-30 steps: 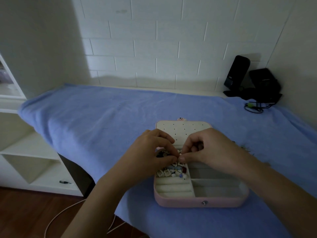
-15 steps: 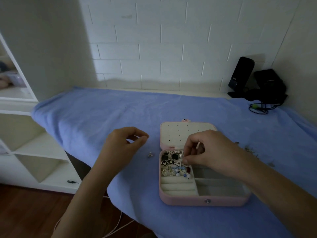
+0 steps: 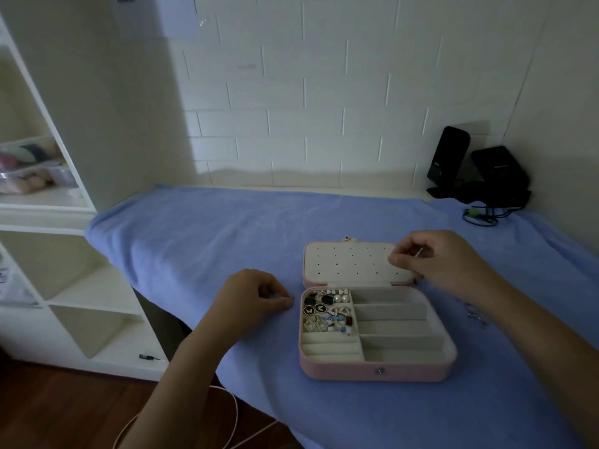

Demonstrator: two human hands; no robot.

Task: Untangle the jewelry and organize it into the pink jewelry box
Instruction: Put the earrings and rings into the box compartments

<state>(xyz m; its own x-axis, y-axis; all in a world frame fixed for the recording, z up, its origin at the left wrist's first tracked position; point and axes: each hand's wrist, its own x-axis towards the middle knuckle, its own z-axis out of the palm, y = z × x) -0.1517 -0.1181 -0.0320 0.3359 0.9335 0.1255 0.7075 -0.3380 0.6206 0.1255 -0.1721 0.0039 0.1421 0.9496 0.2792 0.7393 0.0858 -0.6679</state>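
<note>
The pink jewelry box (image 3: 377, 372) lies open on the blue cloth (image 3: 201, 241), its perforated lid (image 3: 350, 262) folded back flat. Several earrings (image 3: 327, 309) fill its upper-left compartment; the other compartments hold nothing. My left hand (image 3: 249, 303) rests on the cloth just left of the box, fingers curled, thumb and forefinger pinching at a small earring hidden under the tips. My right hand (image 3: 444, 264) hovers over the lid's right edge and pinches a small jewelry piece with a thin pale pin (image 3: 419, 253). A few loose pieces (image 3: 475, 315) lie on the cloth under my right forearm.
Two black speakers (image 3: 449, 160) (image 3: 499, 175) and a coiled cable (image 3: 479, 218) sit at the back right against the tiled wall. A white shelf unit (image 3: 64, 286) stands left of the table, a small screwdriver (image 3: 149, 357) on its bottom shelf. A white cord (image 3: 233, 413) lies on the floor.
My hands have parted from over the box. The left went out to the cloth, then down onto the small earring lying there. The right lifted from the compartment to the lid's right edge.
</note>
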